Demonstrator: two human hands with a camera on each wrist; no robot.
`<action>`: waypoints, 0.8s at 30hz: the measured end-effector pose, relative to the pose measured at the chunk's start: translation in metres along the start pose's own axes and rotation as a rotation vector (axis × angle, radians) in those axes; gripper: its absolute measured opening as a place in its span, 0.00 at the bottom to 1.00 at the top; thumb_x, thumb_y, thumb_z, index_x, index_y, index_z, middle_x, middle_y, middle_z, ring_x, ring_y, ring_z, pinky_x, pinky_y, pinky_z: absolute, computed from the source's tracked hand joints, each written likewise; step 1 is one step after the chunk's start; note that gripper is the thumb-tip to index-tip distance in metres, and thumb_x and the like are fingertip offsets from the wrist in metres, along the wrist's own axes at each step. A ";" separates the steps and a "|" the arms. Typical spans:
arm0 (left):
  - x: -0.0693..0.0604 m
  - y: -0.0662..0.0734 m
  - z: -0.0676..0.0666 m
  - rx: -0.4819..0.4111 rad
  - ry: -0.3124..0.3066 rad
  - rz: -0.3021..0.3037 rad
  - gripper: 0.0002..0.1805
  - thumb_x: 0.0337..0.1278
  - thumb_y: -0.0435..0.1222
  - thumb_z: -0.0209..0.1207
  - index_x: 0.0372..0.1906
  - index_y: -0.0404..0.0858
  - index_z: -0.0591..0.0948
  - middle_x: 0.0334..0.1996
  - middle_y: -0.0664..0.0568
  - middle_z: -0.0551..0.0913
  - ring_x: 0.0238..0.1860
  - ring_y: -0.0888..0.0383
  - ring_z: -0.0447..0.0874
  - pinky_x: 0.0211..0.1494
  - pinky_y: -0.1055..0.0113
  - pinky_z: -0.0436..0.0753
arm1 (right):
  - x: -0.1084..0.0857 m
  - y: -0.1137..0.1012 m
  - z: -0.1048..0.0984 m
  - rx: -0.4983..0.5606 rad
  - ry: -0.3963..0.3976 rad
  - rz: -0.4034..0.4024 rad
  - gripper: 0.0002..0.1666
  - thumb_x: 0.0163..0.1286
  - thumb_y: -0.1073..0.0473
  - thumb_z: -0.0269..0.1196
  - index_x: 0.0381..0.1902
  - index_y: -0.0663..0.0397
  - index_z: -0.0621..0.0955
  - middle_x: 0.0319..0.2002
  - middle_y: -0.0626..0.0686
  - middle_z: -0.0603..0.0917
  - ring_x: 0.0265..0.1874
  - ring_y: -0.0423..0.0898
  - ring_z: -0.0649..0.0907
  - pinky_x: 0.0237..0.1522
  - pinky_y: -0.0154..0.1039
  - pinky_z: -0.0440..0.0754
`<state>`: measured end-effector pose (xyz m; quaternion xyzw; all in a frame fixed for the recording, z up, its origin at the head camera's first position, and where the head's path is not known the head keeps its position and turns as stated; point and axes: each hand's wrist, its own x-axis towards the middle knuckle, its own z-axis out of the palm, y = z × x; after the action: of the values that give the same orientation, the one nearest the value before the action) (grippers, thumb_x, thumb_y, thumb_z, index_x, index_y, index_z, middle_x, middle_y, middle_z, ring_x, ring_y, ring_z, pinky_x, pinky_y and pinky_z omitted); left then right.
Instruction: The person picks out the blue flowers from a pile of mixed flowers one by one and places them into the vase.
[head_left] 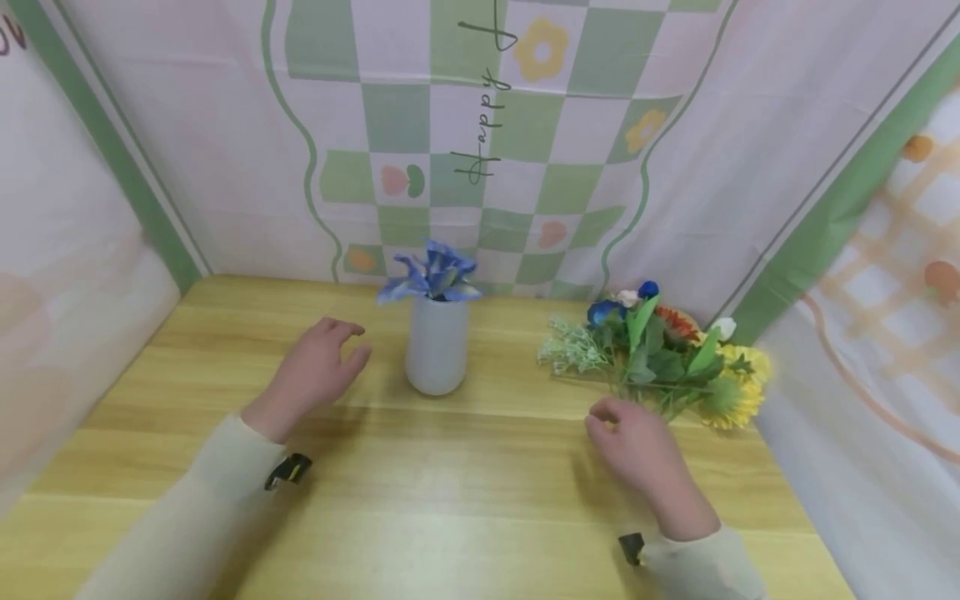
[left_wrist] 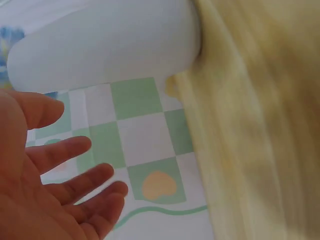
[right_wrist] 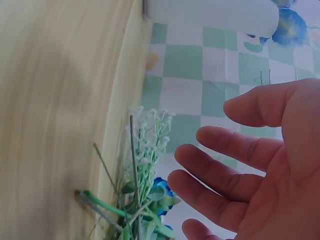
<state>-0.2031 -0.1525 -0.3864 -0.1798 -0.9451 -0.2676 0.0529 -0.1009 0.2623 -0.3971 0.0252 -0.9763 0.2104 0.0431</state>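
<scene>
A white vase (head_left: 437,348) stands upright on the wooden table, with blue flowers (head_left: 435,273) in its mouth. Left of it hovers my left hand (head_left: 311,375), fingers apart and holding nothing; in the left wrist view the vase (left_wrist: 105,45) lies beyond the thumb of that hand (left_wrist: 60,175). My right hand (head_left: 645,458) is just in front of a pile of loose flowers (head_left: 660,358), its fingers loosely bent around nothing. The right wrist view has the relaxed fingers of this hand (right_wrist: 250,165) beside white sprigs (right_wrist: 150,140) and bare stems.
The wooden table (head_left: 420,500) runs back to a hanging cloth (head_left: 517,125) with green and white checks. More printed cloth hangs at the left and right sides. Yellow flowers (head_left: 738,387) lie at the table's right edge.
</scene>
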 end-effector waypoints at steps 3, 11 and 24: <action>-0.008 -0.003 0.003 0.067 0.010 0.022 0.26 0.73 0.45 0.53 0.63 0.28 0.75 0.60 0.29 0.73 0.61 0.33 0.70 0.65 0.39 0.66 | -0.001 0.004 -0.001 -0.031 0.013 0.003 0.19 0.74 0.55 0.57 0.52 0.63 0.83 0.49 0.64 0.84 0.49 0.66 0.80 0.53 0.64 0.75; -0.026 -0.009 0.010 0.215 -0.040 -0.023 0.34 0.75 0.52 0.47 0.71 0.30 0.66 0.69 0.24 0.60 0.70 0.27 0.52 0.69 0.32 0.51 | -0.005 0.016 -0.001 -0.192 0.084 -0.019 0.26 0.71 0.55 0.57 0.59 0.70 0.77 0.58 0.73 0.76 0.56 0.73 0.74 0.54 0.72 0.69; -0.040 -0.010 0.027 0.252 -0.160 -0.088 0.44 0.72 0.65 0.34 0.78 0.37 0.57 0.76 0.30 0.44 0.73 0.25 0.34 0.69 0.29 0.43 | -0.009 0.026 0.004 -0.229 -0.103 0.118 0.43 0.73 0.45 0.57 0.76 0.62 0.58 0.71 0.77 0.52 0.66 0.81 0.54 0.56 0.82 0.49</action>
<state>-0.1694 -0.1587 -0.4225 -0.1508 -0.9794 -0.1337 -0.0123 -0.0940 0.2842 -0.4122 -0.0268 -0.9947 0.0981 -0.0168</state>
